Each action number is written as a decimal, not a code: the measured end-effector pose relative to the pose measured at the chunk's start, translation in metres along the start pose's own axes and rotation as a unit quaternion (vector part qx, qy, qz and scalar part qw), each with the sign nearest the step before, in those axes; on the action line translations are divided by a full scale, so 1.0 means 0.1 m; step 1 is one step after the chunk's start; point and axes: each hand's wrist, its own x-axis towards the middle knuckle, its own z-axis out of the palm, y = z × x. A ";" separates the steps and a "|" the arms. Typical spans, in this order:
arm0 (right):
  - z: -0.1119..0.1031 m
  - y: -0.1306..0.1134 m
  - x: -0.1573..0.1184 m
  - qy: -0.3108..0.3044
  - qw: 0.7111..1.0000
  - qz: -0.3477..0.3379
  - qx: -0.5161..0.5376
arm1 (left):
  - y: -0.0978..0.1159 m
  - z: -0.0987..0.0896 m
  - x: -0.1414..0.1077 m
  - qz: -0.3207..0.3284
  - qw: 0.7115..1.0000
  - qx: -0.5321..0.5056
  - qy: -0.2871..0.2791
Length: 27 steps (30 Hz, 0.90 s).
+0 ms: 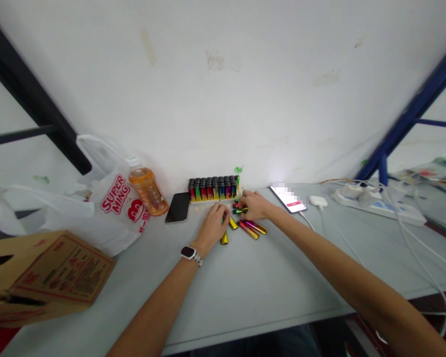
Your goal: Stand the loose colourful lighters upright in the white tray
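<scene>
Shiny colour-graded lighters (249, 230) lie loose on the table under and between my two hands. My left hand (214, 223), a watch (190, 253) on its wrist, has its fingers curled down on a lighter (224, 238) with a yellow end; its fingertips are partly hidden. Beside it is another yellow-ended lighter (233, 223). My right hand (255, 205) comes in from the right, its fingers closed around a green lighter (239, 211). Just behind the hands, a tray (205, 200) holds rows of upright lighters (210, 188) with black tops.
Left of the tray lies a dark phone (178, 207); beyond it are a drink bottle (148, 191), a white plastic bag (115, 213) and a cardboard box (55, 277). To the right are a lit phone (289, 199), a white earbud-like case (318, 201), cables and a power strip (401, 210).
</scene>
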 end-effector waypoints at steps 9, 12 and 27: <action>0.11 -0.26 -0.03 0.204 0.823 0.080 0.525 | 0.02 -0.03 -0.02 -0.017 1.000 0.020 -0.012; 0.08 -0.43 -0.09 0.225 0.673 0.110 0.696 | 0.05 -0.04 -0.03 -0.015 0.999 0.035 -0.015; 0.05 -0.61 -0.21 0.211 0.544 0.232 0.778 | 0.07 -0.04 -0.03 -0.004 0.998 0.066 -0.019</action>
